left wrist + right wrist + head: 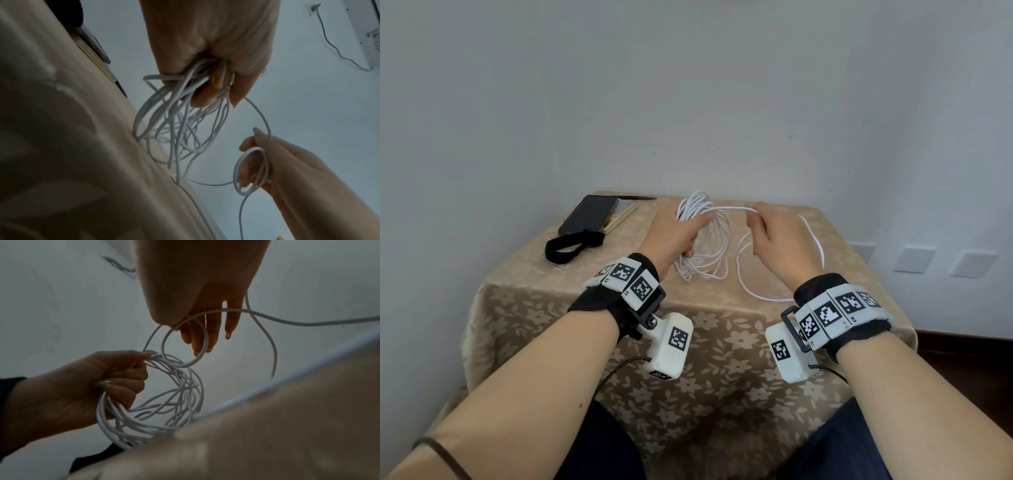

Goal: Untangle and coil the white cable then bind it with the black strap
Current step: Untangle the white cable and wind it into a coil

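Behind the small table (524,308) with its flowered beige cloth stands a plain pale wall, and over the table the left hand (671,236) has its fingers curled tight around the bundle of loops of the white cable (705,246), while the right hand (774,236), at 3 o'clock from it, pinches the free strand. This strand makes a small extra loop (183,344) near the right fingers, so pulling now could, I think, tighten it into a kink. Loops may also slip out before the black strap (571,245), lying at 9 o'clock, is reached.
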